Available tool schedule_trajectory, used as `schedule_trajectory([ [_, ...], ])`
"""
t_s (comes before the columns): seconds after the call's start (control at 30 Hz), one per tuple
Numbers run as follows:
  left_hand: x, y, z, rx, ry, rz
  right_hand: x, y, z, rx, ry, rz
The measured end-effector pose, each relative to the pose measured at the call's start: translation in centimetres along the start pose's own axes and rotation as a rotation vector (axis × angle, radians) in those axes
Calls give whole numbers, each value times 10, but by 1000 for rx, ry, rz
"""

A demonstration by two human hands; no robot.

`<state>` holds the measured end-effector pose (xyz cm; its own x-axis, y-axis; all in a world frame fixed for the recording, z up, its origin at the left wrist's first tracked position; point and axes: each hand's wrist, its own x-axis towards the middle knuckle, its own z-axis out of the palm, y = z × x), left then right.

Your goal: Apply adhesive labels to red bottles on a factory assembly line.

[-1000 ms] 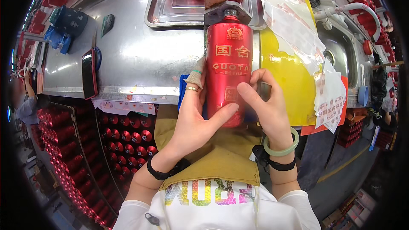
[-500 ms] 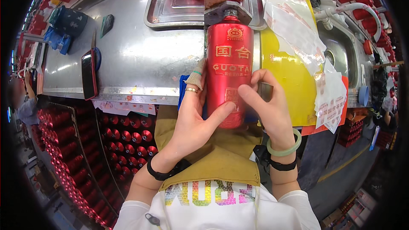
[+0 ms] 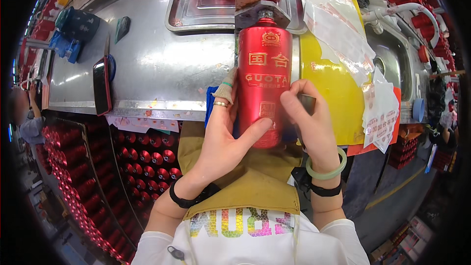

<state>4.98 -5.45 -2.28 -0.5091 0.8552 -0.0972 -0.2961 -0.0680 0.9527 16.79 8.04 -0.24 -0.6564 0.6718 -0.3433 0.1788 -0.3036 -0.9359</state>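
A glossy red bottle (image 3: pixel 264 71) with gold print lies in the middle, its neck pointing away from me at a metal bracket (image 3: pixel 280 15). My left hand (image 3: pixel 226 130) holds it near the base, fingers along its left side and thumb pressed on the lower front by a small gold square mark. One left finger wears a pale finger cover (image 3: pixel 224 90). By the bottle's right edge, my right hand (image 3: pixel 312 118) has its thumb and forefinger drawn together; anything between them is too small to make out. Its other fingers are partly hidden.
Right of the bottle, a yellow sheet (image 3: pixel 324 98) carries white sticker sheets (image 3: pixel 338 29); a sink (image 3: pixel 392 51) lies beyond. Steel trays (image 3: pixel 196 12) stand at the back. A dark-handled knife (image 3: pixel 102 86) lies left. Racked red bottles (image 3: pixel 147 157) fill the space below the bench.
My right thumb has drawn back slightly to the right, off the bottle's front and nearer the forefinger. My left hand and the bottle stay almost where they were.
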Motion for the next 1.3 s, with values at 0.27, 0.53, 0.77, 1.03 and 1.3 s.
schedule_trajectory([
  [0.27,1,0,0,-11,12,1,-1,2,1,-41,-9,-23],
  [0.53,0,-1,1,21,21,1,0,5,5,-58,27,-46],
  [0.77,0,0,4,13,29,2,2,10,1,-114,1,-45],
  [1.03,0,-3,7,78,44,59,5,-37,-9,-539,33,-691],
  [1.3,0,6,8,111,22,45,17,-62,-4,-1148,-9,-1173],
])
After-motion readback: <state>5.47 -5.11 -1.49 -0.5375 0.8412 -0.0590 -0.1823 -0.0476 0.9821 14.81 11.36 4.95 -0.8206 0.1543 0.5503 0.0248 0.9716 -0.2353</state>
